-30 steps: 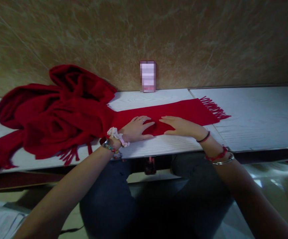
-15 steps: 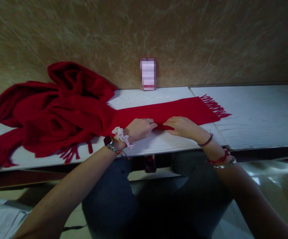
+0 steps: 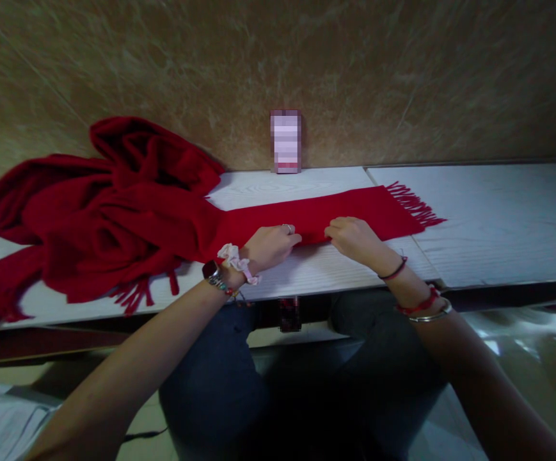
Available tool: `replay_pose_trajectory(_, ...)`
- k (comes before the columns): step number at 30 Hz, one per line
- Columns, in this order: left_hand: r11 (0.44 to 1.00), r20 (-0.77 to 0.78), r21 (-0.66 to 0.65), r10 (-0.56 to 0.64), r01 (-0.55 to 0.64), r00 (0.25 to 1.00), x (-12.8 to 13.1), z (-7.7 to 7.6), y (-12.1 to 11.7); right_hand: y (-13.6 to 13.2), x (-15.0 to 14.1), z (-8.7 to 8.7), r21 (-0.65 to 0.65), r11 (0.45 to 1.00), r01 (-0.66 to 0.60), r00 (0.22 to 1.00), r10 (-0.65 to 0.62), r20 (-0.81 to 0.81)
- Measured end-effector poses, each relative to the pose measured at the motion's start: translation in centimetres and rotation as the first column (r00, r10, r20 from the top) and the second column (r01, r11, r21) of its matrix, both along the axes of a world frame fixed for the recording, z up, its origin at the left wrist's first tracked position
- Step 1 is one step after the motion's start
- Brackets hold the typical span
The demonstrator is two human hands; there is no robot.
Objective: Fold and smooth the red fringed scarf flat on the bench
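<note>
A red scarf (image 3: 354, 206) with fringed ends lies along the white tabletop (image 3: 489, 224). Its right stretch is flat, with the fringe pointing right, while the left part is heaped in loose folds. My left hand (image 3: 272, 248) is closed at the scarf's near edge, fingers bent onto the cloth. To the right of it, my right hand (image 3: 354, 242) is closed on the same edge, fingertips pinching the fabric. A short span of the edge shows between the two hands. The thumbs are largely hidden.
Upright against the brown marbled wall (image 3: 378, 83) stands a phone-like thing (image 3: 286, 142), its face blurred out. The table's near edge runs just above my knees. White sheets or a bag (image 3: 9, 419) lie low at the left.
My right hand has shifted slightly up onto the scarf, and its fingers have curled in more. My left hand has hardly moved. The near edge between them lies flatter.
</note>
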State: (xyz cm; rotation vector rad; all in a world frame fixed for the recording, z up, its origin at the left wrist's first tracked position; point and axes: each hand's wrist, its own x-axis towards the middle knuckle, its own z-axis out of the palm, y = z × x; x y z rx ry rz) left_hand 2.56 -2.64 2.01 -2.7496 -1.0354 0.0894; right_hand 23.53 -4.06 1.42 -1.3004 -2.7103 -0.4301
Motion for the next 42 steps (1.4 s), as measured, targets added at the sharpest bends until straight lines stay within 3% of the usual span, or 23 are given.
replay_pose_trajectory(10, 0.994, -0.065, -0.047, -0.106, 0.103, 0.992, 0.0, 0.3, -0.3, -0.3, 0.9, 0.5, -0.044, 0.997, -0.066, 0.997, 0.067, 0.039)
replay_pose_trajectory(17, 0.996, -0.001, 0.084, -0.045, 0.045, 0.999, 0.3, 0.6, -0.6, -0.5, 0.9, 1.0, 0.055, 0.998, 0.008, 1.0, -0.007, -0.012)
replay_pose_trajectory(24, 0.991, -0.035, -0.081, -0.111, 0.108, 0.993, 0.7, -0.1, -1.0, -0.8, 0.3, 0.6, -0.019, 1.0, -0.023, 0.998, 0.024, 0.065)
replay_pose_trajectory(31, 0.997, 0.035, -0.057, -0.051, 0.053, 0.998, 0.4, 0.2, -0.7, -0.9, 0.3, 0.9, 0.009, 0.999, 0.032, 0.997, -0.032, 0.069)
replay_pose_trajectory(36, 0.974, -0.001, -0.173, -0.147, 0.144, 0.989, 0.2, -0.5, -0.4, -0.8, 0.7, 0.5, -0.156, 0.988, 0.012, 0.997, -0.001, 0.073)
replay_pose_trajectory(42, 0.946, 0.02, -0.296, -0.13, 0.13, 0.991, 0.0, -0.1, -0.6, -0.4, 1.7, 0.9, -0.316, 0.948, -0.031, 0.999, 0.027, -0.019)
